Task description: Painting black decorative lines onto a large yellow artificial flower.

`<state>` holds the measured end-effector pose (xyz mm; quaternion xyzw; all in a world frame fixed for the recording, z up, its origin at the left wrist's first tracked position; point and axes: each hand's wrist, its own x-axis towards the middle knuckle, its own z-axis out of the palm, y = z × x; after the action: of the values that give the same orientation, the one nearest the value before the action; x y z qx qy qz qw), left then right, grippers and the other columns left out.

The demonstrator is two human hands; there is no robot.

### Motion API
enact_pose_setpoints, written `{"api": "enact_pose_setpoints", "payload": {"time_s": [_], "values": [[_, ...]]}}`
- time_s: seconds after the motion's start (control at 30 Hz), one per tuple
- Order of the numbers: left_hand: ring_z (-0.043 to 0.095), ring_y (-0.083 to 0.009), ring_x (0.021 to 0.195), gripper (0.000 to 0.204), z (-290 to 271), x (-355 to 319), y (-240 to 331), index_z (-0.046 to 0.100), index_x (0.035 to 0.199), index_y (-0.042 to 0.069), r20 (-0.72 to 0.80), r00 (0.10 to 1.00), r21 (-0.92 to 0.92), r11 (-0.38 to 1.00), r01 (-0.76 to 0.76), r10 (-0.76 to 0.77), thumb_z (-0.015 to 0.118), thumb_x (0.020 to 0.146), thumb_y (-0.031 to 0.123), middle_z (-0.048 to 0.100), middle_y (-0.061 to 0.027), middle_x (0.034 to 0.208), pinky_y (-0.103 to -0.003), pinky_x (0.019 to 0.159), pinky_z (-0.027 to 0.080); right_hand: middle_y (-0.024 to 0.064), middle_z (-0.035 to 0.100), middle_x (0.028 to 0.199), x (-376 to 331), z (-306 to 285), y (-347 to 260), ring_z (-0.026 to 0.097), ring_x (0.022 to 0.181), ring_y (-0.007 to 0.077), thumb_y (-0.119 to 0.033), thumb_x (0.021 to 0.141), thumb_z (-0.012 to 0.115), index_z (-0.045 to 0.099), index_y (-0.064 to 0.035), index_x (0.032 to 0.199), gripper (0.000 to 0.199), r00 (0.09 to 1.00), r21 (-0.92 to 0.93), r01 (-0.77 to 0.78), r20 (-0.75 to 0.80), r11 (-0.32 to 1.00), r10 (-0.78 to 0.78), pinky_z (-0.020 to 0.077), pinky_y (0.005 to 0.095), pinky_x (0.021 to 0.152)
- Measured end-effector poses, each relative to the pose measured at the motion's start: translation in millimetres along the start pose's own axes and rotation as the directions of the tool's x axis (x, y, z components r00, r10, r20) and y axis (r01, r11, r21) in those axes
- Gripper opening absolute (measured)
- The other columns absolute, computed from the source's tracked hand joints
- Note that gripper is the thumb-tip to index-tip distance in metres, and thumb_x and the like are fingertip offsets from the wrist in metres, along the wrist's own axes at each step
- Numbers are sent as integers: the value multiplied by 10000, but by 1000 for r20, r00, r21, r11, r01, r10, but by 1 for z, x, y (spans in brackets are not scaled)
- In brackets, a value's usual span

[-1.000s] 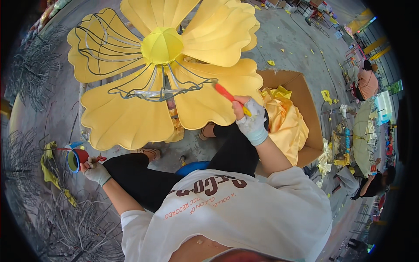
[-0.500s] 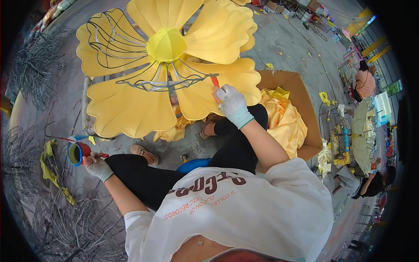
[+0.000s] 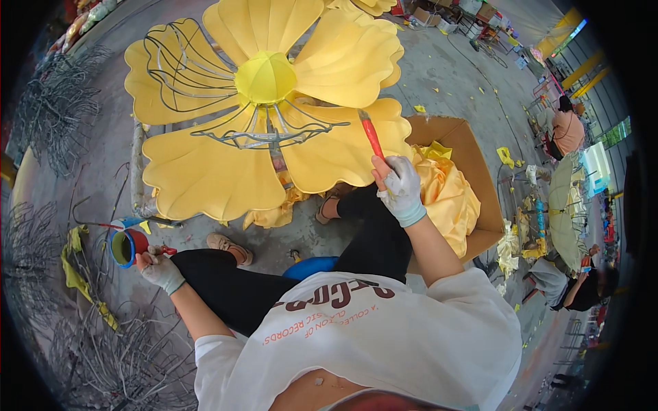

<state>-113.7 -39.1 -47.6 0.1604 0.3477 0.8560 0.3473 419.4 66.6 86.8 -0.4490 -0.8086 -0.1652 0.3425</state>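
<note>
A big yellow fabric flower (image 3: 205,175) lies before me, with a domed yellow centre (image 3: 265,77). Bent wire frames (image 3: 185,68) lie over its left petal and below the centre. In my gloved right hand (image 3: 401,190) is a red-handled brush (image 3: 372,135). Its tip points up and away over the lower right petal; whether it touches the fabric I cannot tell. My gloved left hand (image 3: 162,269) is closed on a red cup (image 3: 135,241) with a blue rim, held out to the left beside my knee. The cup's inside looks greenish.
A cardboard box (image 3: 473,164) of shiny yellow-orange fabric (image 3: 445,198) stands right of my leg. Bundles of grey wire (image 3: 51,113) lie at the left, near a yellow strip (image 3: 79,277). Two people (image 3: 569,130) sit at the far right, around a large pale fabric piece (image 3: 567,202).
My right hand has moved right and slightly nearer, taking the brush off from beside the wire frame's right end. The left hand and cup have barely shifted.
</note>
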Motion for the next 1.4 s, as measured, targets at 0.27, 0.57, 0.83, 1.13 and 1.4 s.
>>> {"api": "enact_pose_setpoints", "payload": {"time_s": [0.27,0.57,0.83,1.13,1.4], "values": [[527,-172,653,415,12,11,-9,382,533,152,-45,999,-49,998,-25,23,468,924,263,450,-3,554,-328,690,435,103,574,891,-1,26,-50,524,675,205,-81,865,578,614,-20,1048,197,964,399,-222,-49,890,262,446,278,642],[515,-152,676,376,3,7,14,369,585,170,42,994,-22,995,-101,102,444,947,242,343,30,505,-292,694,407,103,582,861,12,-8,-108,526,660,165,-159,904,545,607,2,1031,214,848,842,-340,81,420,523,436,254,629],[502,-143,667,342,20,-63,52,375,613,170,33,996,63,995,-83,81,450,943,224,332,32,513,-282,677,389,89,598,773,-4,-18,-164,504,598,188,-103,815,604,602,-12,1005,211,988,826,-139,75,546,137,421,264,576],[434,-118,609,359,45,-161,83,349,613,179,70,984,18,986,165,-165,456,946,260,329,37,536,-261,649,364,90,566,671,45,-121,-225,458,487,195,-50,679,648,601,-31,746,84,934,769,357,-294,531,-202,391,301,471],[316,-66,524,379,-43,-158,66,321,618,184,354,881,353,917,186,-314,453,951,307,326,62,555,-214,638,325,64,486,554,25,-191,-247,352,408,151,-69,606,651,570,-44,602,84,954,705,146,-286,694,90,319,278,389]]}}
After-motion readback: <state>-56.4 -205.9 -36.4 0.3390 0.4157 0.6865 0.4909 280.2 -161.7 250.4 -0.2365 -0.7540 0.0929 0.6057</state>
